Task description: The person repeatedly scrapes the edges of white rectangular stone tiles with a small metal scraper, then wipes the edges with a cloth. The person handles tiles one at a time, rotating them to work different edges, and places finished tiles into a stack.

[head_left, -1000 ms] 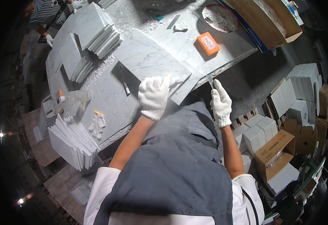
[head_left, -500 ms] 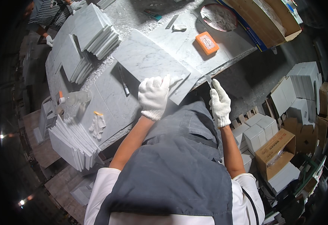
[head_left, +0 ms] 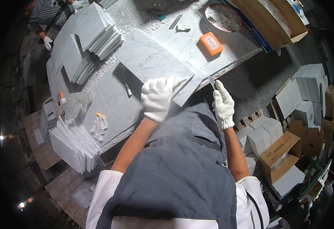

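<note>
My left hand [head_left: 156,100], in a white knit glove, is closed in a fist at the near edge of a grey-veined marble tile [head_left: 151,55]. A slim white pointed thing [head_left: 180,81] juts from beside its thumb over the tile's right end; its kind is unclear. The tile lies overlapping another marble slab [head_left: 190,93]. My gloved right hand [head_left: 224,105] is off the bench's front edge, fingers closed around a thin metal scraper [head_left: 212,80] whose blade points up toward the slab's corner.
Stacked tiles [head_left: 100,32] stand at far left, more tiles [head_left: 75,147] at near left. A marker [head_left: 126,82], clear bottle [head_left: 79,98], loose glove [head_left: 99,127], orange box [head_left: 211,44] and round pan [head_left: 223,18] lie on the bench. White cartons [head_left: 264,133] are at right.
My hands, the tile and the scraper stay almost where they were. At the far left, another person's gloved hand has shifted slightly left and down.
</note>
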Demonstrator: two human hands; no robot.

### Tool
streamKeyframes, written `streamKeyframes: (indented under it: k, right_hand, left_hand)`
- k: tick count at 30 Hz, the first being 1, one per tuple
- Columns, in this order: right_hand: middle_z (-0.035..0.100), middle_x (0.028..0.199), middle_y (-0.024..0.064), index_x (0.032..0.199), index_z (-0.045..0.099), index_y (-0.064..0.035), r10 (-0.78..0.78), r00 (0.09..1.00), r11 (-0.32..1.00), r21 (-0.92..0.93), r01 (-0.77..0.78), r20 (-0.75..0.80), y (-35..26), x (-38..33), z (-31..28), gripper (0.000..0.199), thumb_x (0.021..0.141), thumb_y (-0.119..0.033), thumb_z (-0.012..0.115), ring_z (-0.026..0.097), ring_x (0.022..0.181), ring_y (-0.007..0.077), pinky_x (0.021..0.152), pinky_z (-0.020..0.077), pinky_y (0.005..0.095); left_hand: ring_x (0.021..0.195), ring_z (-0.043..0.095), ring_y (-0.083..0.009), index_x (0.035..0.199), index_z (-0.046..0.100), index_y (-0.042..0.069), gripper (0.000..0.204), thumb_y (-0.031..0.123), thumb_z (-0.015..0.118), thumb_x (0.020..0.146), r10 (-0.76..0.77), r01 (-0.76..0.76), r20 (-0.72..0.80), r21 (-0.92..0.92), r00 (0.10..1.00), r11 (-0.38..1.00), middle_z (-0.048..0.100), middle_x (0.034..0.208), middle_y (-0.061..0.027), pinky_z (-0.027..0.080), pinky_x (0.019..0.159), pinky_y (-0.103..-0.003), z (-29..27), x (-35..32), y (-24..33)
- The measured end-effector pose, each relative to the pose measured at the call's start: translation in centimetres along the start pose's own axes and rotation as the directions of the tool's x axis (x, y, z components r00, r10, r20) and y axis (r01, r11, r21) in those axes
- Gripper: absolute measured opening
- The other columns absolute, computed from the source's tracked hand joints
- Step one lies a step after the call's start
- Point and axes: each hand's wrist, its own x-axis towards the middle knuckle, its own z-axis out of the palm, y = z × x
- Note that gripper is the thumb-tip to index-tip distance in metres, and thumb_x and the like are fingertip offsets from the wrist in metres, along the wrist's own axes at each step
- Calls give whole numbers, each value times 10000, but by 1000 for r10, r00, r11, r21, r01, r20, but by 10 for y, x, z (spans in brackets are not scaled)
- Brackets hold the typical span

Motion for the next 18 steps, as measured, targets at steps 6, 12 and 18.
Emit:
streamKeyframes:
  k: [6, 12, 18]
  right_hand:
    - [700, 1230, 57, 1420, 567, -20, 44, 999, 999, 3, -44, 15, -3, -2, 0, 422, 1021, -154, 604, 468, 571, 17, 487, 409, 196]
    - [704, 1212, 51, 1418, 569, -20, 26, 1000, 1000, 3, -26, 11, -2, -2, 0, 420, 1022, -158, 603, 470, 565, 16, 482, 407, 195]
    - [708, 1194, 47, 1415, 571, -19, 38, 999, 999, -11, -38, 15, -1, -3, 0, 419, 1023, -161, 603, 469, 567, 12, 486, 412, 192]
  left_hand:
    - [837, 594, -166, 1039, 698, 202, 235, 183, 695, 805, -12, 12, -21, 7, 1000, 1000, 518, 839, 20, 496, 782, -357, -1, -1, 2]
    - [865, 595, -163, 1068, 704, 212, 254, 193, 684, 815, -27, 27, 1, 16, 1000, 1000, 522, 852, 25, 486, 833, -361, -2, -2, 4]
    - [892, 593, -161, 1073, 696, 217, 252, 196, 680, 822, -25, 26, -15, 41, 1000, 999, 523, 874, 23, 473, 878, -359, -3, -4, 5]
